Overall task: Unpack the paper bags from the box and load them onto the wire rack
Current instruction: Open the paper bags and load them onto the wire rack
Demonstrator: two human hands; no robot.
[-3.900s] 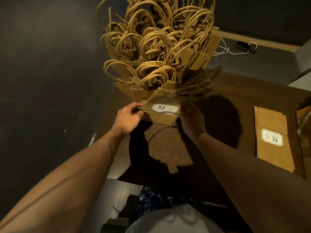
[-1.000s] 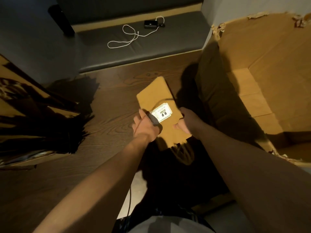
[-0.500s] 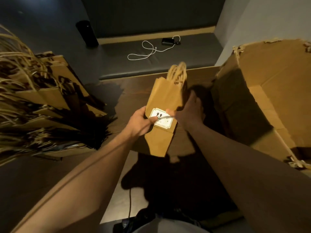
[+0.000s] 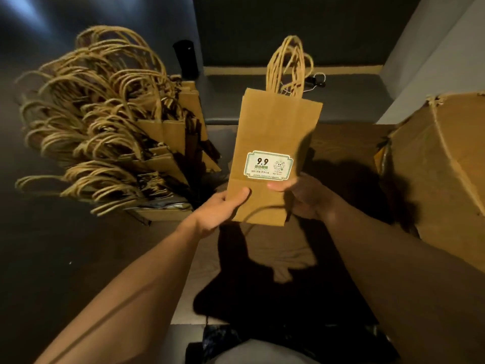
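Far left: loaded bags (image 4: pixel 126 143) stand packed together, handles fanned leftward; the wire rack beneath cannot be made out. Centre: a flat bundle of paper bags (image 4: pixel 273 153) is held upright above the wooden table (image 4: pixel 341 143), handles up. Left hand (image 4: pixel 220 208) pinches its lower left edge, thumb on the front. Right hand (image 4: pixel 304 195) pinches the lower right edge likewise. Judged light, stiff while folded, easily creased; the bottom fold is the soundest hold. Right: the cardboard box (image 4: pixel 446 164).
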